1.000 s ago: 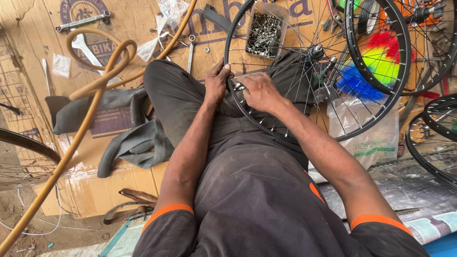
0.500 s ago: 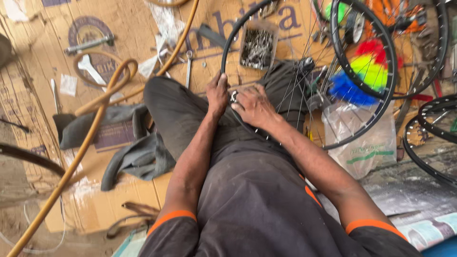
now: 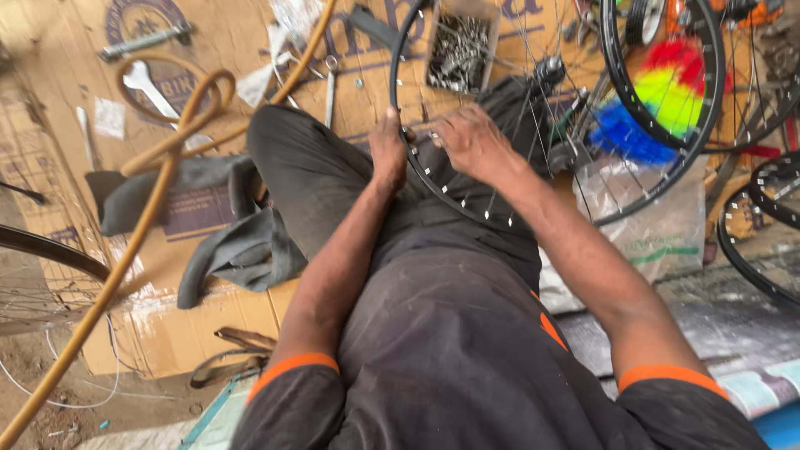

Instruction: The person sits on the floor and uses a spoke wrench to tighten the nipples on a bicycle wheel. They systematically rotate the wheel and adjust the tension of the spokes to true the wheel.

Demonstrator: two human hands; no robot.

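A black bicycle wheel rim (image 3: 398,75) with thin metal spokes rests across my lap, its hub (image 3: 550,71) toward the upper right. My left hand (image 3: 387,150) grips the rim's near-left edge, fingers closed around it. My right hand (image 3: 468,142) lies just right of it on the spokes inside the rim, fingers curled on a spoke end; what it pinches is hidden. I sit on flattened cardboard with my knees bent, in dark grey trousers and a dark shirt with orange cuffs.
An open box of metal spokes (image 3: 458,50) sits beyond the rim. A tan hose (image 3: 158,192) loops across the cardboard at left, beside a grey inner tube (image 3: 225,250) and spanners (image 3: 150,83). More wheels (image 3: 771,225) and a rainbow brush (image 3: 667,92) crowd the right.
The view has drifted slightly, so the hands sit a little higher in frame. Both hands stay on the same spot of the rim, fingers shifting a little.
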